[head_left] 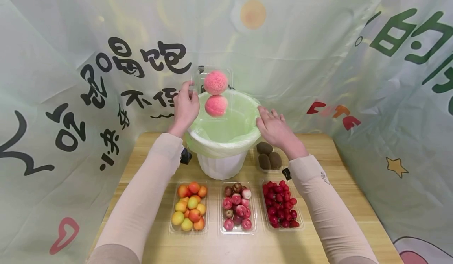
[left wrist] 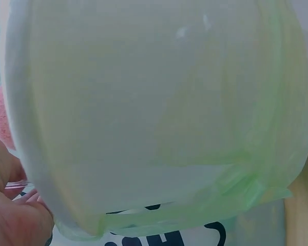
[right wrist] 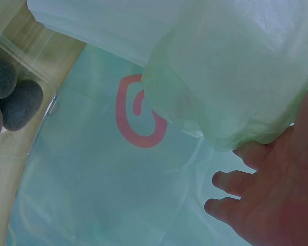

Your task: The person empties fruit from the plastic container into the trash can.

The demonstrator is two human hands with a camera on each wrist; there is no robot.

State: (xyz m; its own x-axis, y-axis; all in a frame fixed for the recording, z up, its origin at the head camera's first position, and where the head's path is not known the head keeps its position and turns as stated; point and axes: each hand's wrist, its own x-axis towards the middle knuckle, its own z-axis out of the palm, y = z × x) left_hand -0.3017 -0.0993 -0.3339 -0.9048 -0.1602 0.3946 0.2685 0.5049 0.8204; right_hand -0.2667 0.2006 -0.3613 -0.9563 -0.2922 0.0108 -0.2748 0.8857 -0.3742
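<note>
In the head view, my left hand (head_left: 186, 108) pinches the edge of a clear plastic box (head_left: 231, 75) with two fuzzy pink peaches (head_left: 216, 82) in it. The box is tilted up above the far left rim of a white bin (head_left: 221, 165). A pale green bag (head_left: 226, 140) lines the bin and folds over its rim. On the opposite side, my right hand (head_left: 277, 130) touches the bagged rim, its fingers fairly straight in the right wrist view. The left wrist view is mostly filled by the bin's side, which hides part of the left hand.
In front of the bin stand clear boxes of orange-yellow fruit (head_left: 191, 207), plum-like fruit (head_left: 237, 207) and red berries (head_left: 281, 205). A box of brown kiwis (head_left: 269, 156) sits under my right hand. Printed cloth (head_left: 301, 59) hangs behind and beside the wooden table (head_left: 318, 146).
</note>
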